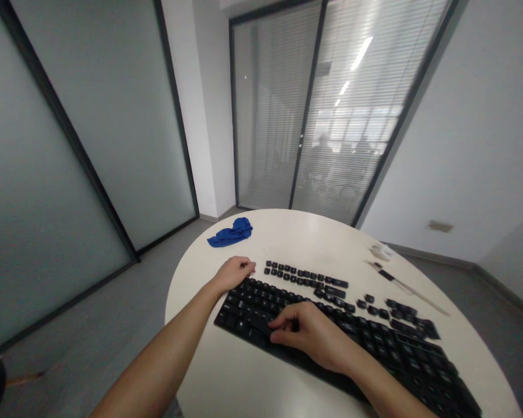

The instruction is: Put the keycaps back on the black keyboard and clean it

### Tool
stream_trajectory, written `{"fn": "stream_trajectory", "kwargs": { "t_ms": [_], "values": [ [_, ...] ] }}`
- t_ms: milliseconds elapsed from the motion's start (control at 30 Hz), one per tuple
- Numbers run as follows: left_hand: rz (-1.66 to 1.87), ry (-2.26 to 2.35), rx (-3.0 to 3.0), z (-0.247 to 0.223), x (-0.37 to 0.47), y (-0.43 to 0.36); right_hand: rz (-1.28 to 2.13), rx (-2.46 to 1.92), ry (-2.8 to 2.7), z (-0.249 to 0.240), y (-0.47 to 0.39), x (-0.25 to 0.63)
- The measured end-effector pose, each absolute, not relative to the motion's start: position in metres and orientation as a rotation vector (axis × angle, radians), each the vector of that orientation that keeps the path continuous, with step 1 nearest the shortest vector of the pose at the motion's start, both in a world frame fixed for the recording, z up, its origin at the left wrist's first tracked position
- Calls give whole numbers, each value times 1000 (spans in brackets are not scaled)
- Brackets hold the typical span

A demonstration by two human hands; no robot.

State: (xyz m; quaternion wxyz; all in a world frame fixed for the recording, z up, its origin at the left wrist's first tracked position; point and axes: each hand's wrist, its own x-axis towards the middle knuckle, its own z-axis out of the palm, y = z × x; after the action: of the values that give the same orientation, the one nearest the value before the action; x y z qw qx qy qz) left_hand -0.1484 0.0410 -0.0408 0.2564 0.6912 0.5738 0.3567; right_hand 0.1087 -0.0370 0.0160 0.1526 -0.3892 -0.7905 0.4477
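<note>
A black keyboard (261,343) lies slantwise across the round table. At its far left corner rests my left hand (234,273), fingers curled in; whatever they hold, if anything, is hidden. My right hand (307,332) is over the left-middle part of the keyboard, low to the keys, its thumb and index finger bent toward each other in a pinch. Between those fingertips it is too dark to make out a thing. Loose black keycaps (303,274) lie in two rows beyond the keyboard, and more keycaps (401,309) are gathered farther right.
A crumpled blue cloth (232,233) lies at the table's far left. On the right are a thin brush-like tool (403,284) and a small white object (380,251). The pale table (283,232) has a curved edge, with glass partitions (270,116) behind it.
</note>
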Motion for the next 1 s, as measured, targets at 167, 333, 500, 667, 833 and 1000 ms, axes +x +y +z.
{"fn": "stream_trajectory", "kwargs": {
  "t_ms": [167, 333, 500, 667, 833, 1000],
  "values": [
    [971, 1548, 1875, -41, -148, 41, 1178, -1129, -2324, 19, -41, 106],
    [971, 1547, 1872, -40, -148, 41, 1080, -1126, -2379, 24, -44, 102],
    [973, 1548, 1870, -40, -148, 40, 854, -1104, -2519, 23, -47, 99],
    [973, 1548, 1874, -40, -147, 40, 734, -1107, -2600, 21, -51, 97],
    [973, 1553, 1868, -40, -147, 40, 643, -1168, -2685, 23, -54, 93],
    [978, 1553, 1868, -42, -147, 41, 605, -1156, -2715, 21, -55, 92]
  ]
}}
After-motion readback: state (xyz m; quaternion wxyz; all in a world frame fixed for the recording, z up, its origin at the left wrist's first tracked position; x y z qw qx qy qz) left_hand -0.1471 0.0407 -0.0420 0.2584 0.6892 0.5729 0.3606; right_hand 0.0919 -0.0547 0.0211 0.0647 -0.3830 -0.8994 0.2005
